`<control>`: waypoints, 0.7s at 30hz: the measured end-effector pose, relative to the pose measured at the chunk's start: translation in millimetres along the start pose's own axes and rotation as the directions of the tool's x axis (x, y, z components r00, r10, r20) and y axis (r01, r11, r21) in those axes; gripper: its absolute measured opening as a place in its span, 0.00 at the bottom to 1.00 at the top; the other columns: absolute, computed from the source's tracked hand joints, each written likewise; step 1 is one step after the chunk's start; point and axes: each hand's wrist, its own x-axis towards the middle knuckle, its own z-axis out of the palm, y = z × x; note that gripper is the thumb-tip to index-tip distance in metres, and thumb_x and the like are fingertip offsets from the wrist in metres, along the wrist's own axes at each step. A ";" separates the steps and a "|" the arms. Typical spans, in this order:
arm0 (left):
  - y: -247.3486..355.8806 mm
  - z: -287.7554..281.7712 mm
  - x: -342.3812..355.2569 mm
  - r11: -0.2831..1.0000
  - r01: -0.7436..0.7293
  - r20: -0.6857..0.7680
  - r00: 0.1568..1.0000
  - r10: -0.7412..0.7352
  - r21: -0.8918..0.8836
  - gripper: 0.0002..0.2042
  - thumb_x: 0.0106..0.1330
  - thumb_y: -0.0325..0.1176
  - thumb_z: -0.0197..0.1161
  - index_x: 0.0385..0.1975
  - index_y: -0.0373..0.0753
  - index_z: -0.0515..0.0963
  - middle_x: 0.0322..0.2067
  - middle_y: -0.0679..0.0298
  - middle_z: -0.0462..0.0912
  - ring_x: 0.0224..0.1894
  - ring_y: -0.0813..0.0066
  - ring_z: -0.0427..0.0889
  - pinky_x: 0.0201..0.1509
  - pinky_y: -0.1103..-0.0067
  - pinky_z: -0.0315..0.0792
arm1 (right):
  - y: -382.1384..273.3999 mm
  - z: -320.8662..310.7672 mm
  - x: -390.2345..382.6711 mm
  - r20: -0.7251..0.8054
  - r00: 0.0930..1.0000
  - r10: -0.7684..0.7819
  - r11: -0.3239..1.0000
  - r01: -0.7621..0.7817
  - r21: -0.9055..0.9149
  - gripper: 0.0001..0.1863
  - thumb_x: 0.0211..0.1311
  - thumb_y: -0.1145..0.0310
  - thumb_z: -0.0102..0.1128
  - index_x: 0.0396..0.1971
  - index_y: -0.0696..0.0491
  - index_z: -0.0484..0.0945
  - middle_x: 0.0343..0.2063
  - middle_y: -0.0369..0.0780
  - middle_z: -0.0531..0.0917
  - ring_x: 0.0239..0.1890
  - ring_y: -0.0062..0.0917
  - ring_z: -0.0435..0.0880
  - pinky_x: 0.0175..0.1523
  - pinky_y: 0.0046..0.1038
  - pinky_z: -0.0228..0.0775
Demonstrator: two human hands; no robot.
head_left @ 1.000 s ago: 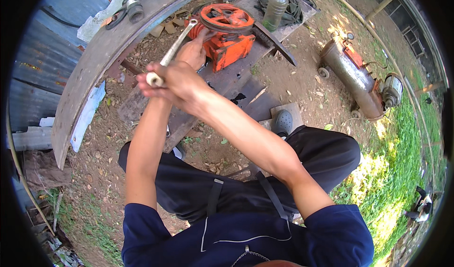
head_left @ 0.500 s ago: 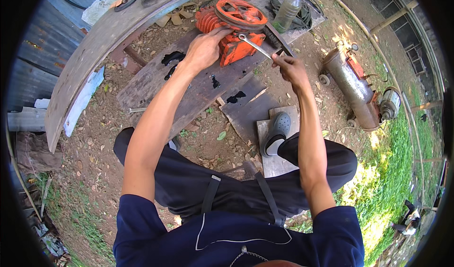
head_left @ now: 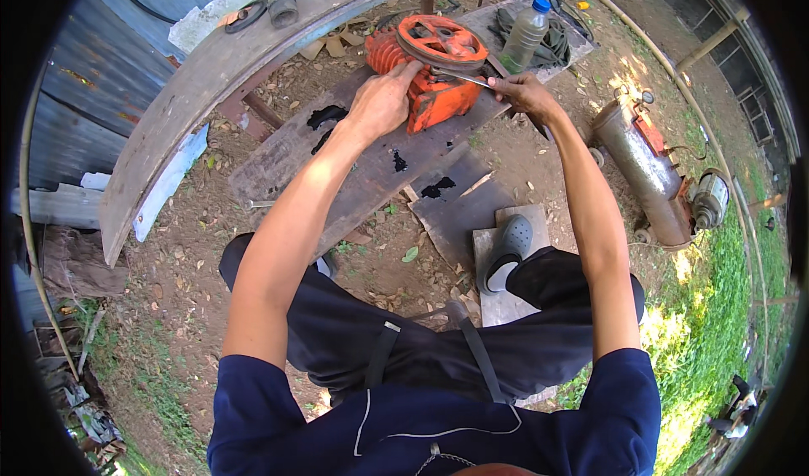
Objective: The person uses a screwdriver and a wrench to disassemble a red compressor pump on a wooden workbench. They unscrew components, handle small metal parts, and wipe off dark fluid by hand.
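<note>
An orange finned compressor pump (head_left: 442,105) with a spoked flywheel (head_left: 442,41) on top sits on a worn wooden board. My left hand (head_left: 381,103) is closed against the pump's side, just under the flywheel's rim; its fingertips are partly hidden there. In my right hand (head_left: 524,95) is a steel combination wrench (head_left: 465,78), gripped by its outer end. The wrench's far end reaches in beneath the flywheel, close to my left fingers. Whether it sits on a bolt is hidden.
Behind the pump stands a clear bottle (head_left: 524,34) with a blue cap, beside dark cloth. Another wrench-like tool (head_left: 262,204) lies on the board's left end (head_left: 253,172). A curved bench (head_left: 168,130) rises at left. A rusty tank (head_left: 640,168) lies at right.
The wrench has swung flatter, and its head has gone from the pump's front to under the flywheel. My right hand has moved up and right. The whole view has shifted slightly.
</note>
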 end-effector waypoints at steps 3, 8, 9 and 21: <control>0.5 -2.4 0.2 0.998 -0.032 0.049 0.998 0.029 0.047 0.28 0.57 0.20 0.49 0.62 0.43 0.66 0.55 0.51 0.73 0.49 0.45 0.77 0.50 0.57 0.74 | -6.3 -3.8 6.5 0.069 0.998 0.006 0.998 -0.002 -0.057 0.27 0.52 0.41 0.70 0.17 0.52 0.79 0.08 0.26 0.63 0.11 0.13 0.56 0.18 0.23 0.40; 6.7 -2.9 2.2 0.992 -0.040 0.080 0.996 0.031 0.116 0.29 0.56 0.20 0.50 0.61 0.46 0.68 0.54 0.53 0.73 0.47 0.45 0.78 0.48 0.57 0.75 | -16.1 -5.2 -0.5 0.085 0.995 0.052 0.995 -0.044 -0.093 0.28 0.54 0.40 0.68 0.16 0.51 0.77 0.08 0.26 0.61 0.10 0.13 0.53 0.18 0.23 0.38; 9.5 -3.0 3.1 0.992 -0.034 0.090 0.996 0.023 0.120 0.29 0.56 0.20 0.50 0.62 0.47 0.68 0.55 0.54 0.73 0.47 0.45 0.78 0.49 0.57 0.75 | -13.5 -5.7 -5.6 0.089 0.992 0.089 0.994 -0.083 -0.070 0.28 0.54 0.40 0.67 0.17 0.51 0.77 0.08 0.26 0.60 0.10 0.13 0.53 0.17 0.22 0.38; 6.1 -10.1 3.0 0.997 0.023 0.127 0.991 -0.032 0.072 0.29 0.55 0.20 0.52 0.61 0.46 0.68 0.51 0.54 0.76 0.50 0.48 0.78 0.53 0.60 0.74 | -86.3 141.9 -95.3 0.494 0.869 0.014 0.664 -0.378 0.645 0.16 0.76 0.61 0.42 0.36 0.59 0.73 0.36 0.51 0.85 0.38 0.35 0.88 0.40 0.30 0.85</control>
